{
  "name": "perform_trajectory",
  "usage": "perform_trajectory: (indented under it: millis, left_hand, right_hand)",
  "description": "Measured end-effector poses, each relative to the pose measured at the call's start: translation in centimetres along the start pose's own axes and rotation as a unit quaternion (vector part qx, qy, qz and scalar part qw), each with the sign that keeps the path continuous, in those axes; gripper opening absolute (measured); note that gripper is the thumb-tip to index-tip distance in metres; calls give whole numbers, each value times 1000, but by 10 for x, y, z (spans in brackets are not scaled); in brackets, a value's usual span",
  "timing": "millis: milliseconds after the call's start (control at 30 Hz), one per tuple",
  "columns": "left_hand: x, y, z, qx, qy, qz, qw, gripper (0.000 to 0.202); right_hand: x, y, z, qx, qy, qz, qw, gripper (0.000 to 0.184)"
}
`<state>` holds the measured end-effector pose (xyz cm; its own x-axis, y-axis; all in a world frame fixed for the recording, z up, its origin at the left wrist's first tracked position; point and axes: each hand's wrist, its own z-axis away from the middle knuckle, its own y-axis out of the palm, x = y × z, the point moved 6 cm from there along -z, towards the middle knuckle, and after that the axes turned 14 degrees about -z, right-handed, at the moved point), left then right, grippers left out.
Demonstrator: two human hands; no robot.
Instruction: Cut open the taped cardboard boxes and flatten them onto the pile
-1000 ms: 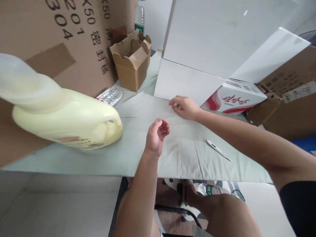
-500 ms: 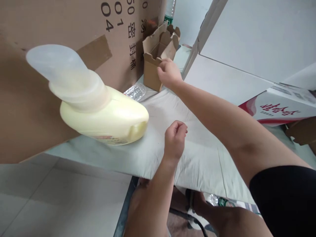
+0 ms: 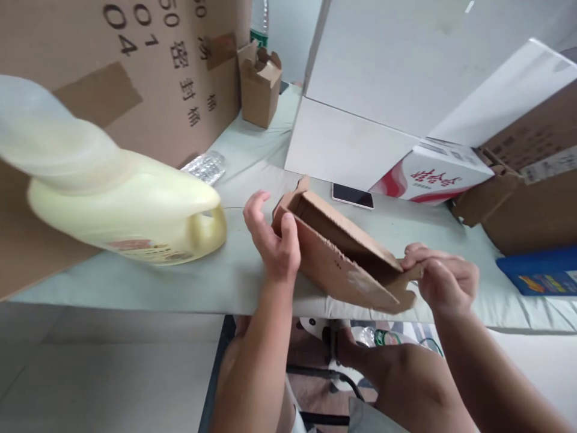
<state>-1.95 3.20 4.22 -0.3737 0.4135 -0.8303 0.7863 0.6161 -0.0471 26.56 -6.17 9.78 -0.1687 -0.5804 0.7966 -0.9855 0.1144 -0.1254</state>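
Left hand (image 3: pixel 273 240) grips the left end of the cardboard box (image 3: pixel 342 264), thumb pressed on the near wall. Right hand (image 3: pixel 444 279) pinches the right flap, fingertips hiding its corner. It's brown corrugated board, half flattened, tilted over the near edge of the cloth-covered bench (image 3: pixel 234 282). Glossy yellow jug (image 3: pixel 135 216) lies just left, cap blurred and cut off. Phone (image 3: pixel 352 195) sits behind, open cloth between.

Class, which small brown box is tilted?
The small brown box gripped by the left hand and right hand; the other box stands upright at the back.
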Motion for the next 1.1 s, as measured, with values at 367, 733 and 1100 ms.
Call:
perform_trajectory:
  millis: [367,733,1100]
  left_hand:
    - [-19,47,10,156,-35,95,982,24]
    - [-15,57,21,210,-54,193,957,45]
    - [-14,61,19,185,98,38,977,34]
  right_hand:
    - [24,-27,52,113,-50,202,971,14]
    - [-15,-29,40,14,64,87,994,33]
    - [-57,-24,59,-107,61,79,989,36]
